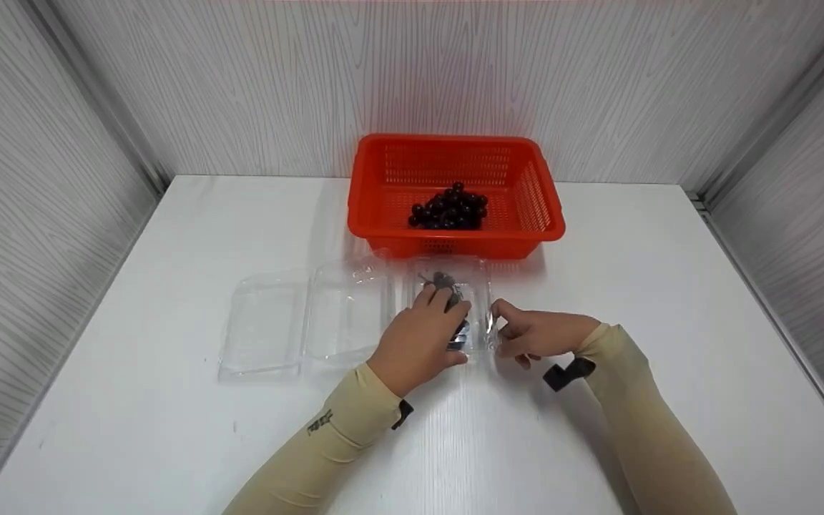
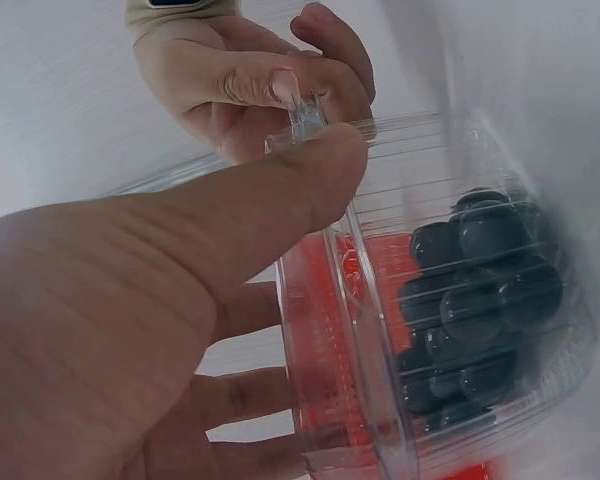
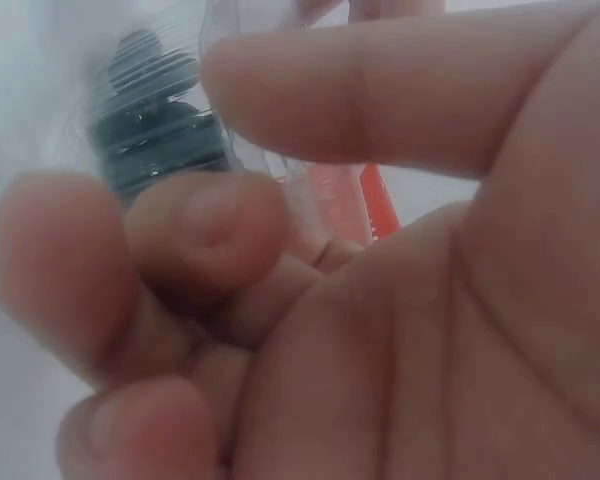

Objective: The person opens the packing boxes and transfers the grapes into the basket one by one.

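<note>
Dark grapes [image 2: 480, 290] lie inside a clear plastic clamshell box [image 1: 480, 286] in front of the red basket. My left hand [image 1: 419, 340] lies over the top of this box, fingers stretched across it above the grapes. In the left wrist view its thumb [image 2: 270, 185] presses along the box's rim. My right hand [image 1: 541, 332] is at the box's right edge, pinching the rim between thumb and curled fingers. Up close, the right thumb [image 3: 330, 90] touches the clear edge. How far the lid is closed is hard to tell through the transparent plastic.
An open clear clamshell [image 1: 347, 307] lies flat to the left. Behind the boxes stands a red slotted basket [image 1: 448, 247] holding a bunch of dark grapes [image 1: 451, 207]. The white table [image 1: 169, 429] is bounded by pale wood-grain walls at the back and sides.
</note>
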`<state>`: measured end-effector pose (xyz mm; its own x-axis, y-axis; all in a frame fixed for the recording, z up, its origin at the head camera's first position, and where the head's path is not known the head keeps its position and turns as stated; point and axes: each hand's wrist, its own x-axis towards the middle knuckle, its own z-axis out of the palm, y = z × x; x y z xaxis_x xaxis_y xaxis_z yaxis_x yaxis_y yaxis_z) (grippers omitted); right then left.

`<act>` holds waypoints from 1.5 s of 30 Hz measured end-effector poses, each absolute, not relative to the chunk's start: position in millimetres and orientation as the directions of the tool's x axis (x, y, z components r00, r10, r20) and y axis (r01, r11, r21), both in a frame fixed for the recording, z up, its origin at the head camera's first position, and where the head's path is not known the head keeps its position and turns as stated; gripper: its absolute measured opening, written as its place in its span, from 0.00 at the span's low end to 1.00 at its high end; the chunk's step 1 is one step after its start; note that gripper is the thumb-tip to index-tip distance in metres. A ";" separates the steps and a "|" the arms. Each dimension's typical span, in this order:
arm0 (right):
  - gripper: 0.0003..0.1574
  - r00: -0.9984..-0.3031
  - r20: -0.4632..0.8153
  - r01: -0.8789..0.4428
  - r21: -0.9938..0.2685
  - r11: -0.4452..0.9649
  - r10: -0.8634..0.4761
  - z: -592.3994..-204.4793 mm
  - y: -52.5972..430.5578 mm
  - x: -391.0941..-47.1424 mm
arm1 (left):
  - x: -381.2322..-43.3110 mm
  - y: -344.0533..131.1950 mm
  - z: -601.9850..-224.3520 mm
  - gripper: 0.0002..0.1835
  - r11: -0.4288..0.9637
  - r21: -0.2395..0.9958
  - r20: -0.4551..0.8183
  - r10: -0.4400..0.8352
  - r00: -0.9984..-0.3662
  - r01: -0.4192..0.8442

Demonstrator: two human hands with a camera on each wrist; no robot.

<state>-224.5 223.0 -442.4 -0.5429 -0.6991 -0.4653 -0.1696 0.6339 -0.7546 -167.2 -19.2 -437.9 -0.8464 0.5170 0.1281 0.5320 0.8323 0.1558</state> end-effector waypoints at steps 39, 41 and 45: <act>0.19 -0.566 -0.507 -0.076 -0.754 0.653 -0.651 -442.2 220.5 -224.2 | -162.7 -11.7 -437.2 0.41 0.851 0.160 0.107 0.489 -0.866 0.500; 0.19 -0.568 -0.512 -0.069 -0.751 0.657 -0.645 -441.6 219.7 -223.9 | -162.5 -11.2 -437.8 0.41 0.852 0.160 0.111 0.487 -0.866 0.499; 0.18 -0.576 -0.519 -0.065 -0.741 0.668 -0.632 -440.8 217.1 -223.1 | -161.2 -12.5 -437.9 0.41 0.850 0.167 0.120 0.486 -0.866 0.500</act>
